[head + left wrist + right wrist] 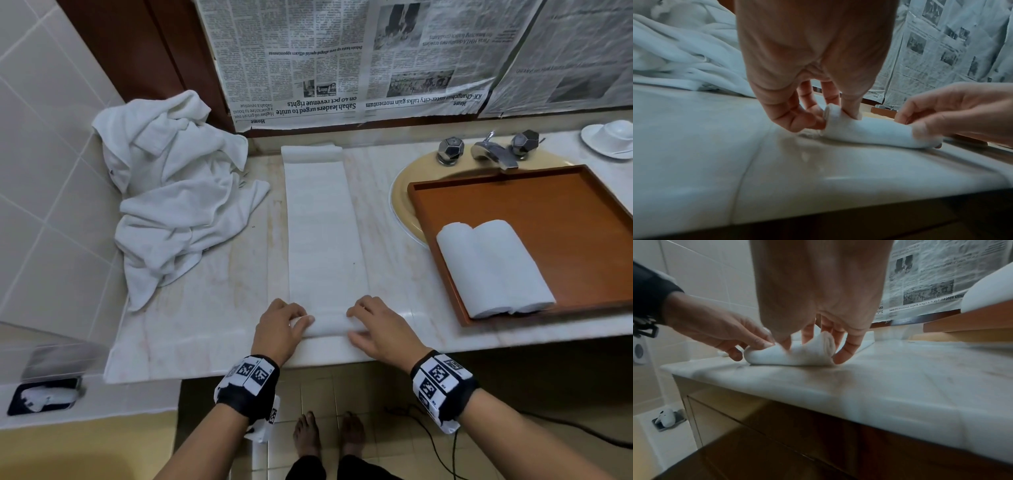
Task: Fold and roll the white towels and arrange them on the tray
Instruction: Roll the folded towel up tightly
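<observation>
A white towel lies folded into a long strip on the marble counter, running away from me. Its near end is rolled into a small roll. My left hand pinches the roll's left end with curled fingers and thumb. At the right end, my right hand curls its fingers over the roll. Two rolled white towels lie side by side at the front left of the brown tray.
A heap of loose white towels sits at the counter's left against the tiled wall. The tray rests over the yellow sink, with the faucet behind it. A white dish stands far right. Newspaper covers the back wall.
</observation>
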